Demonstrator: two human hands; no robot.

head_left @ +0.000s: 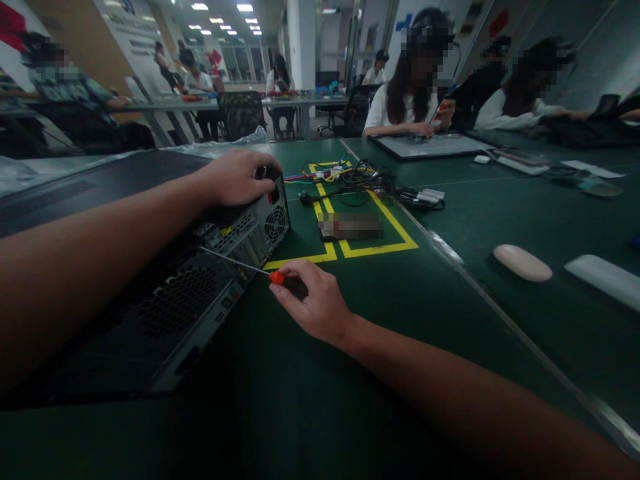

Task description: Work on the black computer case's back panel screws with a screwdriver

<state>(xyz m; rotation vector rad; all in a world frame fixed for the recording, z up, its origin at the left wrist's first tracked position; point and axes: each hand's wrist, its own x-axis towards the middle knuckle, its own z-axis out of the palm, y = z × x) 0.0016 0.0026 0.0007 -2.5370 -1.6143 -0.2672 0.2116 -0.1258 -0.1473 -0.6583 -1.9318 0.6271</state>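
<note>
A black desktop computer case lies at the left, its metal back panel with vents and a round fan grille turned towards the right. My left hand grips the upper rear corner of the case, fingers bent over the edge. Between its thumb and fingers shows a dark part that I cannot tell apart from the case. In my right hand is a screwdriver with an orange and dark handle, pinched in closed fingers. Its long thin shaft points left to the back panel; whether the tip touches a screw is too small to tell.
Yellow tape marks the green table. A tangle of cables and a blurred flat object lie beyond the case. At right are a pale oval case and a white object. Co-workers sit opposite, one over a flat panel.
</note>
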